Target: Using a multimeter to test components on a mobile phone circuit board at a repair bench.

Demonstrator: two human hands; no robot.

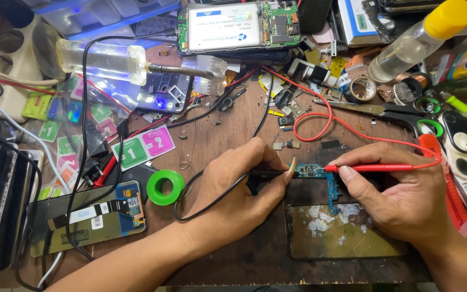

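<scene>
Probes meet on a small blue-green circuit board [313, 171], which lies on the brown wooden table [228, 135] just above a dark phone frame with white glue patches [341, 230]. Left hand [233, 192] is closed around the black probe with black wire [268, 174], tip touching the board's left end. Right hand [401, 197] pinches the red probe with red wire [374, 168] between thumb and fingers, tip on the board's right part.

To do this step well, I think both tips should stay steady on their pads, w/ wrists resting on the table, & not slide to the next contact, because the parts are very close. Wires should hang loose, w/o pulling the tips.

Board looks narrow & long, w/ tiny components on top, and a blue flex strip [332, 192] goes down from it toward the phone frame. A green tape roll [165, 187] sits to the left, well apart. Grey scissors w/ green handles [401, 112] lie behind the right hand.
</scene>
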